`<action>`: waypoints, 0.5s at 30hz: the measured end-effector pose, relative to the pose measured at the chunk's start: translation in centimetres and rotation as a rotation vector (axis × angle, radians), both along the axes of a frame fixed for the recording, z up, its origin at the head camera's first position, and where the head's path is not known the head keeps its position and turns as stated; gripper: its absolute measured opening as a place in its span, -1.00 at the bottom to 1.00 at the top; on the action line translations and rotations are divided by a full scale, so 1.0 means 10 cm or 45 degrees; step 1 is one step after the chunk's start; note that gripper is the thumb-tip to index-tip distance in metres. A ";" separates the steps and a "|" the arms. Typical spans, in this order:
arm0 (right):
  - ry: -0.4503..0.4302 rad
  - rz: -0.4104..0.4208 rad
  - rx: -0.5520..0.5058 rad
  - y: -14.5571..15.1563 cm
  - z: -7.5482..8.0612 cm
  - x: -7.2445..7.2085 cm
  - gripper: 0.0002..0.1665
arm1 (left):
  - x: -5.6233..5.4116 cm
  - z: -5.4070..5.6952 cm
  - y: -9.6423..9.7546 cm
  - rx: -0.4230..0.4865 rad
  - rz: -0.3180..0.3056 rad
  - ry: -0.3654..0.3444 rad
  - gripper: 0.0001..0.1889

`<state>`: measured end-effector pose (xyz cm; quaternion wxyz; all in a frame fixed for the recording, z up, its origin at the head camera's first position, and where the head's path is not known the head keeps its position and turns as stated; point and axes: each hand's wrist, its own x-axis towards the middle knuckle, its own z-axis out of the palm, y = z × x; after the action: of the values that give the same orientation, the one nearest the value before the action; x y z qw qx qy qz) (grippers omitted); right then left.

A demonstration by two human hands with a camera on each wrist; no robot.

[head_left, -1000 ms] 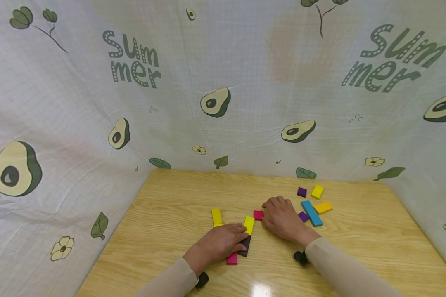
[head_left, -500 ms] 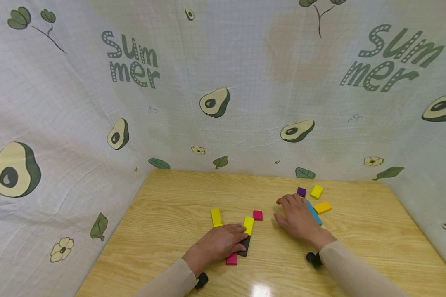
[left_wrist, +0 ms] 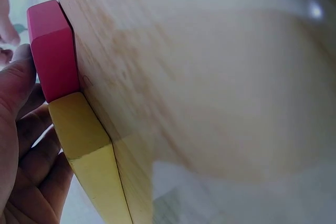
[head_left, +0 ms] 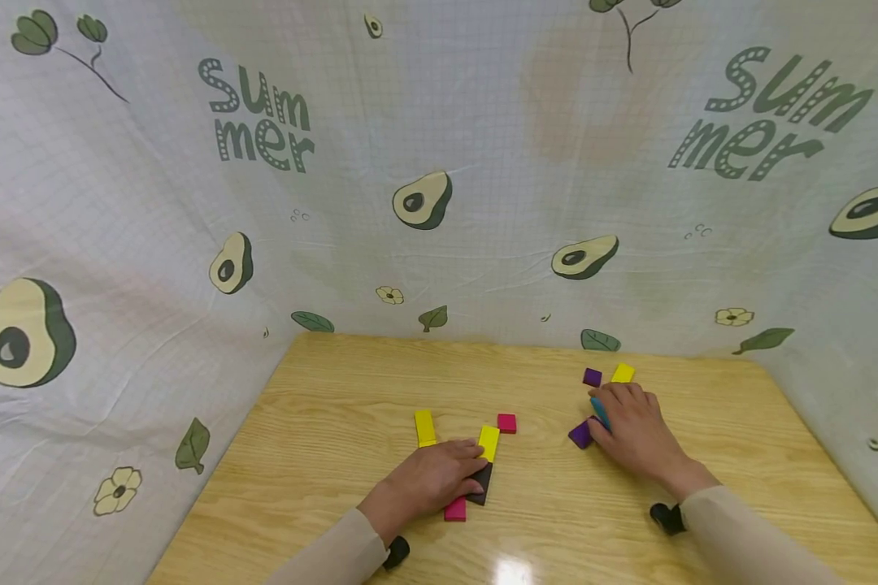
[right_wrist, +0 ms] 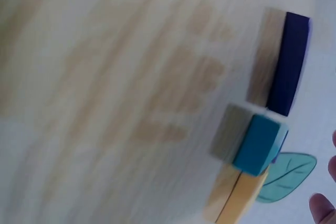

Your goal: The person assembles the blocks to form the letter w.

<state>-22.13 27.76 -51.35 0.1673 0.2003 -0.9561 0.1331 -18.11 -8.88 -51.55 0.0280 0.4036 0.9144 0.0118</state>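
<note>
My left hand point(head_left: 435, 481) rests over a group of flat blocks left of the table's middle. Its fingertips reach the yellow block point(head_left: 488, 443), and the thumb lies on the black block point(head_left: 480, 485). A pink block point(head_left: 455, 509) and another yellow block point(head_left: 424, 426) stick out from under it. In the left wrist view, the fingers are behind a pink block point(left_wrist: 55, 56) and a yellow block point(left_wrist: 89, 135). My right hand point(head_left: 640, 431) is above the blue block point(head_left: 600, 413), partly covering it. Its fingertips point(right_wrist: 321, 206) appear apart from the blocks in the right wrist view.
Near the right hand lie a purple block point(head_left: 581, 435), a small purple block point(head_left: 593, 377) and a yellow block point(head_left: 623, 373). The orange block point(right_wrist: 242, 198) shows only in the right wrist view. A small pink block point(head_left: 507, 423) lies mid-table. Patterned cloth point(head_left: 497, 122) encloses the table.
My right hand has moved right, from beside the small pink block to over the blue block. The purple block near it now shows more fully. The left hand has stayed in place.
</note>
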 end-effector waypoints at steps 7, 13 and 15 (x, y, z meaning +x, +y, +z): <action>0.020 0.075 0.073 0.11 -0.09 0.06 -0.44 | 0.00 -0.01 0.00 -0.002 0.003 -0.018 -0.49; 0.013 0.115 0.145 0.15 -0.14 0.07 -0.44 | 0.00 0.00 0.00 0.000 0.007 -0.027 -0.49; 0.001 0.125 0.169 0.14 -0.15 0.07 -0.46 | 0.00 0.00 0.00 -0.003 0.009 -0.028 -0.49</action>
<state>-21.47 29.20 -52.84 0.1473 0.2576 -0.9518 0.0772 -18.12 -8.85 -51.53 0.0385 0.4003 0.9154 0.0153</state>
